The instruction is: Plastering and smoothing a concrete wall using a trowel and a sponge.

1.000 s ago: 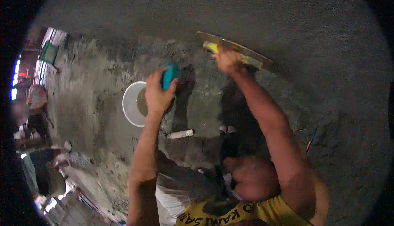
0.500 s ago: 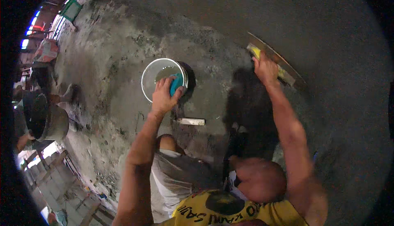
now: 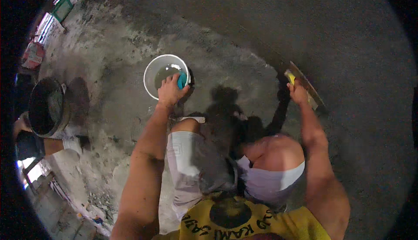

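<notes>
Head view: now got a soft-looking teal block (image 3: 182, 79) lowered inside the right rim of a round white plastic bucket (image 3: 148, 78), clasped in the left hand (image 3: 170, 92), versus up over that side a second ago. Can't tell if touching the murky liquid (image 3: 164, 75). Also slid a long flat trowel with a yellow handle (image 3: 306, 81), gripped in the right hand (image 3: 298, 93), farther right along the edge of the smooth dark grey cement (image 3: 357, 57). Basically working bucket and cement edge at once.
</notes>
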Action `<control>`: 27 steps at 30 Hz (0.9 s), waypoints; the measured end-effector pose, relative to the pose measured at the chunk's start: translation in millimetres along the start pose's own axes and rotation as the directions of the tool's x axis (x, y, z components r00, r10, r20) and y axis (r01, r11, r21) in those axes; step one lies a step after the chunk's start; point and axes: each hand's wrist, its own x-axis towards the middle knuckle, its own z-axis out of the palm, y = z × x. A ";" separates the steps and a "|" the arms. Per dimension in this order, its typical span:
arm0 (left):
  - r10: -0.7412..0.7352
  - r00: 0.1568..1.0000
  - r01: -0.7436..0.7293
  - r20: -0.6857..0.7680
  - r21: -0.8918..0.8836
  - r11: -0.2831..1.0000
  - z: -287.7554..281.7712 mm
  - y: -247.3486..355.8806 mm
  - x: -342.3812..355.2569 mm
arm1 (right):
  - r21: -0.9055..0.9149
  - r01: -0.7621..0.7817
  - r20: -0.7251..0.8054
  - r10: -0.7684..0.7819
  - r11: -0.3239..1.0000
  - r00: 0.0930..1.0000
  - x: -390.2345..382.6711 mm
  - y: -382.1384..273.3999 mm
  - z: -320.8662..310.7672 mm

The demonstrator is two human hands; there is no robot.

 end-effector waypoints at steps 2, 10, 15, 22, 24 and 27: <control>0.008 0.999 -0.008 0.032 0.007 1.000 -0.8 -5.0 5.2 | -0.041 0.014 -0.002 -0.014 0.999 1.000 -2.1 2.6 -1.2; 0.172 0.979 -0.155 0.108 -0.149 0.977 17.7 0.9 19.4 | 0.019 0.125 0.032 -0.125 0.992 0.992 92.0 -144.6 33.9; 0.298 0.946 -0.260 0.129 -0.252 0.932 3.0 -3.9 11.4 | -0.004 0.248 -0.010 -0.248 0.969 0.969 109.1 -184.7 16.3; 0.197 0.949 -0.110 0.245 -0.329 0.938 -14.8 9.4 19.3 | -0.166 0.241 -0.186 -0.271 0.956 0.944 53.5 -46.5 19.2; 0.083 0.964 0.036 0.252 -0.434 0.900 -11.2 -9.8 12.1 | -0.157 0.323 -0.087 -0.339 0.933 0.937 77.0 -117.4 27.9; -0.023 0.977 0.166 0.212 -0.688 0.706 2.7 2.0 24.8 | -0.040 0.521 -0.300 -0.508 0.853 0.808 145.4 -192.6 50.7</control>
